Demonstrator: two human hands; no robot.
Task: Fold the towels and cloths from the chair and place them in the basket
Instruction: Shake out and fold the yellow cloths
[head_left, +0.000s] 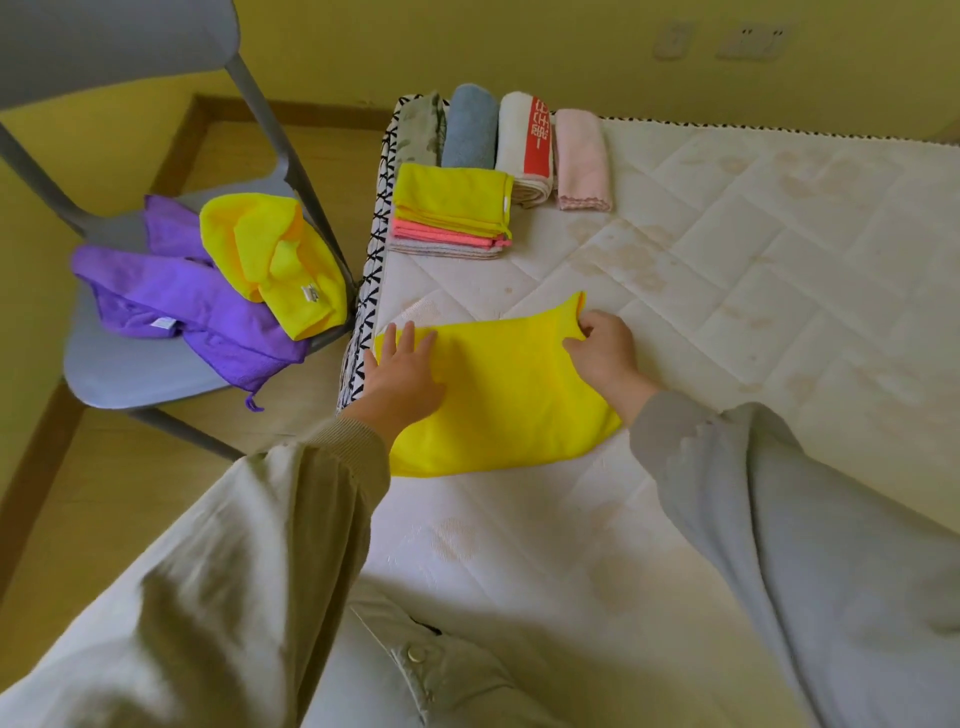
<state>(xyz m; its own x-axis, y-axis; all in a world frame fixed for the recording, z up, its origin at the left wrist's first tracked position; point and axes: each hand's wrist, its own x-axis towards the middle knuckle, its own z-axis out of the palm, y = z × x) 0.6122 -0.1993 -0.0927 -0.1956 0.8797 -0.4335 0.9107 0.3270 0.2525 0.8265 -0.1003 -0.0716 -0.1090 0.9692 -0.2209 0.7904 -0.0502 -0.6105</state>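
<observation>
Quilted mattress (727, 234) of a bed. A flat yellow cloth (509, 384) lies on it under the left hand (402, 374) and right hand (605, 353). Beyond the hands lies a stack of folded cloths (452, 213), then a row of four folded towels (470, 130). Left of the left hand, a chair (130, 374) carries a purple cloth (197, 306) and a crumpled yellow cloth (280, 260).

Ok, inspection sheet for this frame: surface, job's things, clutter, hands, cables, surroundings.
Surface: quilted mattress, stained.
Job's things: spread yellow cloth on the mattress; purple cloth and crumpled yellow cloth on grey chair; folded stack and row of folded towels near the far corner; basket not in view.
Clutter: nothing seen.
Hands: left hand flat on the spread yellow cloth; right hand pinches its right edge.
Cables: nothing seen.
Surroundings: yellow wall with sockets, wooden floor.
</observation>
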